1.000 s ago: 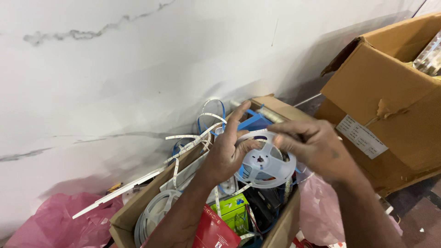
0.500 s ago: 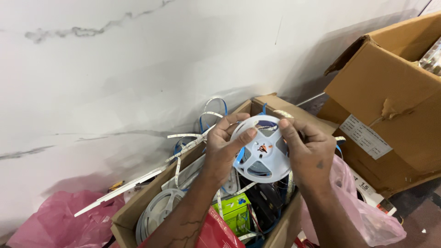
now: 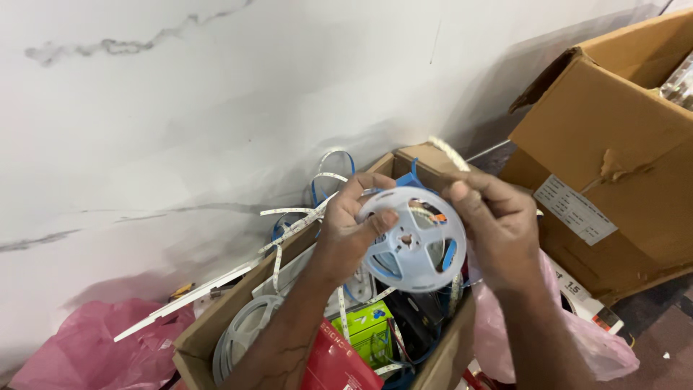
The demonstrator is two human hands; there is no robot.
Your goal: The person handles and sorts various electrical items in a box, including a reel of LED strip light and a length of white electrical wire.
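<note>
A white plastic reel [image 3: 413,240] wound with pale strip is held upright between both hands, above an open cardboard box [image 3: 209,331]. My left hand [image 3: 345,230] grips the reel's left rim, thumb across its face. My right hand [image 3: 498,224] holds the right rim and pinches the loose end of the strip [image 3: 447,153], which sticks up and back. In the box below lie another white reel [image 3: 244,334], loose strips [image 3: 296,224], a small green carton [image 3: 369,331] and a red packet [image 3: 333,362].
A big brown cardboard box [image 3: 613,152] with a white label stands at the right. Pink plastic bags lie at the lower left [image 3: 94,347] and under my right forearm [image 3: 585,339]. A white marble-like wall [image 3: 216,108] stands behind. A white flat bar [image 3: 180,302] leans beside the box.
The reel has come up out of the box and been turned face-on to me; my right hand shifted from over the reel to its right rim, now pinching the strip end.
</note>
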